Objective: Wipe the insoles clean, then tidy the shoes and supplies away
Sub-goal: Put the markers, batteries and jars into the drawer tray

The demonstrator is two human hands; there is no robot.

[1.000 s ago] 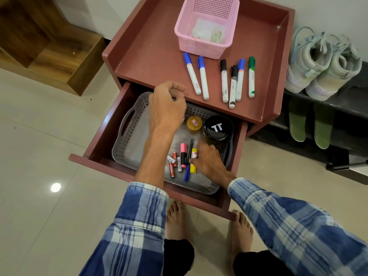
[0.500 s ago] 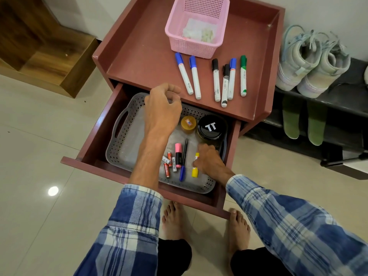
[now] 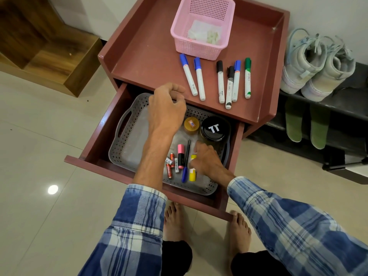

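Maroon wooden drawer [image 3: 111, 172], five o'clock: right hand [image 3: 207, 162] has pinched the yellow plastic highlighter [image 3: 192, 175], tidying supplies. Left hand [image 3: 167, 110] is curled; its hold is unclear.

Surface [image 3: 151, 62] before me carries a pink basket [image 3: 191, 48] and six markers [image 3: 220, 82]. Open drawer [image 3: 99, 140] beneath: grey tray [image 3: 131, 148].

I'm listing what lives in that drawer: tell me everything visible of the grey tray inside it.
The grey tray looks like plastic: rectangular, rounded corners, a rim pierced with holes and a cut-out handle at each end. Its floor looks smudged. It lies flat in the open drawer, nearly filling it. On it rest batteries, a pink marker, a blue pen, a yellow marker, an amber-lidded jar and a black-lidded jar. The right hand grips the yellow marker; the left hand hovers above the rear rim.
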